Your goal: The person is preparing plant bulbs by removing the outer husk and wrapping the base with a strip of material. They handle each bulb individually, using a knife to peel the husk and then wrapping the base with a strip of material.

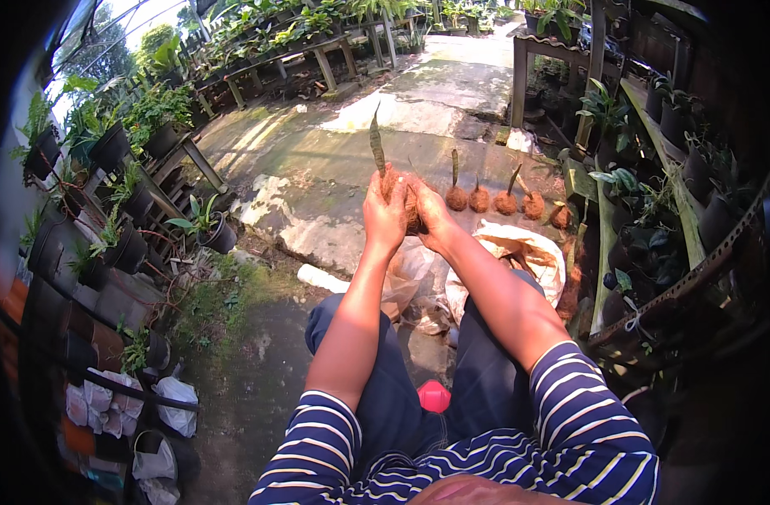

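Note:
Between both palms I hold a brown coconut-fibre ball out in front of my knees. A mottled snake plant leaf rises upright from its left side. My left hand wraps the near left of the ball, and my right hand presses on its right. Much of the ball is hidden by the fingers. Beyond my right forearm, several finished-looking fibre balls stand in a row on the concrete, each with a short leaf or stem. Close to my right knee sits an open white woven sack with plant matter inside.
A clear plastic bag and a white roll lie near my knees. More fibre lies right of the sack. Potted plants crowd the left side, including a black pot. Mossy planks with pots border the right. Wooden benches stand farther off.

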{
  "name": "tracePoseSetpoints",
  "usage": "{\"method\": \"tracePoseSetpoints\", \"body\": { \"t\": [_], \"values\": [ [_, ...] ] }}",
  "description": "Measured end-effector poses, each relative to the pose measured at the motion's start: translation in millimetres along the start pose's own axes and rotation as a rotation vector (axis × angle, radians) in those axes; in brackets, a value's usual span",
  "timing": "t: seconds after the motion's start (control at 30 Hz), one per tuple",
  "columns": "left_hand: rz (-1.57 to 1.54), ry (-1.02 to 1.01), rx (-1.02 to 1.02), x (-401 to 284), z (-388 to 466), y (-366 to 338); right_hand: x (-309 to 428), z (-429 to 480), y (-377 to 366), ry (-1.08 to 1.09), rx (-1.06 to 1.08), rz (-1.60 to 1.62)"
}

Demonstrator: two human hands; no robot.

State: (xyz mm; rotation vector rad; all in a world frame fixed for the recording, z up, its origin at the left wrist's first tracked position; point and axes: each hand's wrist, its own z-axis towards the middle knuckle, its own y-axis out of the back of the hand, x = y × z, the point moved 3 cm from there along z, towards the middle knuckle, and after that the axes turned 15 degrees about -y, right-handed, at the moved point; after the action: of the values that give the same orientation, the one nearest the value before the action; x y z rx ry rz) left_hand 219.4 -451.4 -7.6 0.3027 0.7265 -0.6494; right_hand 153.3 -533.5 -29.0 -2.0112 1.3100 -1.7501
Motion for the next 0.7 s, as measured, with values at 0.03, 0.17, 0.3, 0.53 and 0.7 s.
{"method": "tracePoseSetpoints", "body": {
  "t": [0.03,0.17,0.3,0.53,0.7],
  "values": [
    [0.098,-0.022,0.031,-1.8,-1.8,-4.1,0.7,4.2,3.4,0.020,-0.043,0.019],
    [0.267,-0.173,0.143,-7.2,-4.1,-12.9,9.5,17.0,16.6,0.086,-0.132,0.119],
    [0.029,-0.170,0.128,-5.4,4.5,-2.7,19.7,17.4,20.7,0.086,-0.060,0.133],
    [-0.238,0.102,-0.298,7.8,18.5,36.9,21.0,8.9,8.0,-0.003,0.136,0.036],
    [-0.264,0.086,0.005,8.9,11.5,21.7,3.3,6.0,3.6,-0.002,0.192,-0.128]
  ]
}}
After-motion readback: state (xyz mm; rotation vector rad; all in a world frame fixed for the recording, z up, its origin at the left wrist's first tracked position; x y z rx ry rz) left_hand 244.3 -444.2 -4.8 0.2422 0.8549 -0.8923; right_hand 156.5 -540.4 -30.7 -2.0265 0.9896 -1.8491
